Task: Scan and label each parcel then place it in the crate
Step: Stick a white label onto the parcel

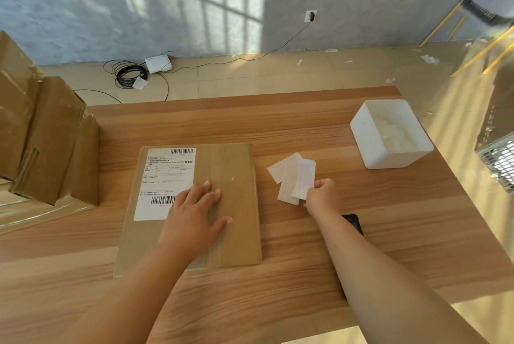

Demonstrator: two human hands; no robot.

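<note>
Head view: my left hand (194,210) lies flat on the cardboard parcel (233,177), fingers straight and spread. Its palm covers the lower right corner of the printed shipping label (164,177), and its fingertips rest on bare cardboard just past that corner. My right hand (322,197), just right of the parcel, pinches the near edge of a fan of white label sheets (292,174) between thumb and curled fingers. The sheets lie on the wooden table (278,302). Near that wrist a black device (354,222) is partly hidden under my forearm. Beyond the right fingers, further right, stands a white bin (370,149) holding crumpled paper. Well left of the left fingers are stacked brown cartons (50,135).
</note>
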